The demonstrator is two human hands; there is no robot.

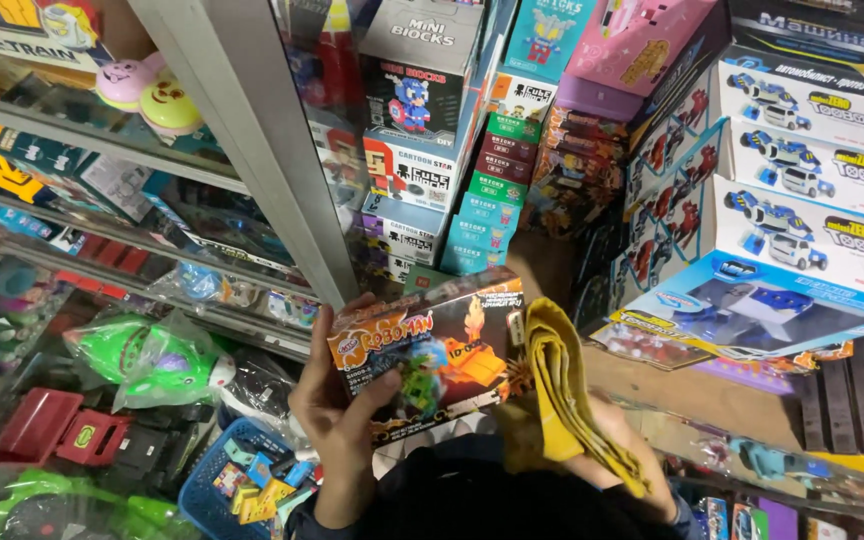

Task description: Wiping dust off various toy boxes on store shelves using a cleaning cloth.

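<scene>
At far left, glass shelves (72,135) carry packaged toys, blurred behind reflections, and a grey metal upright (262,150) slants down across them. Below the shelves lie a green toy in a clear bag (157,360), 2 red blocks (62,430) and a blue basket (222,480) of small coloured pieces; the basket's lower rim is cut off by the frame's edge. The left hand (337,420) is closed on the left end of an orange toy box (427,355), thumb across the front, fingers hidden behind it. The box sits mid-frame, tilted, just above a dark sleeve. Touching its right edge is a folded yellow cloth (562,400), gripped by the right hand (632,460), which is mostly covered by the cloth. Behind them, small boxes stand stacked (452,150). To the right, white-and-blue toy-car boxes (802,190) rise in a tall pile, leaving only a narrow strip of brown surface (672,385) bare between hands and stacks.
</scene>
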